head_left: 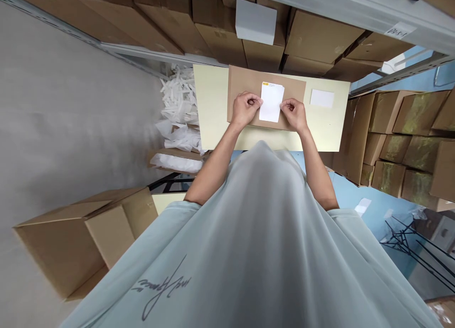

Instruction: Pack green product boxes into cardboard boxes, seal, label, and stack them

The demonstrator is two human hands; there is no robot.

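Observation:
A white card (pixel 271 105) with a small yellow mark in its upper left corner lies over a flat brown cardboard piece (pixel 241 84). A second edge shows at its upper right, so it may be more than one sheet. My left hand (pixel 246 109) pinches the card's left edge between thumb and finger. On the opposite edge my right hand (pixel 294 113) is closed in the same kind of pinch. Both hands rest close above the cardboard, which lies on the pale yellow table (pixel 213 114).
To the right on the table lies a small white paper (pixel 322 98). Behind it, a shelf (pixel 334 10) holds several brown cartons. More cartons (pixel 391 143) are stacked at right. White packing material (pixel 180 98) lies left of the table, and an open box (pixel 85 228) stands lower left.

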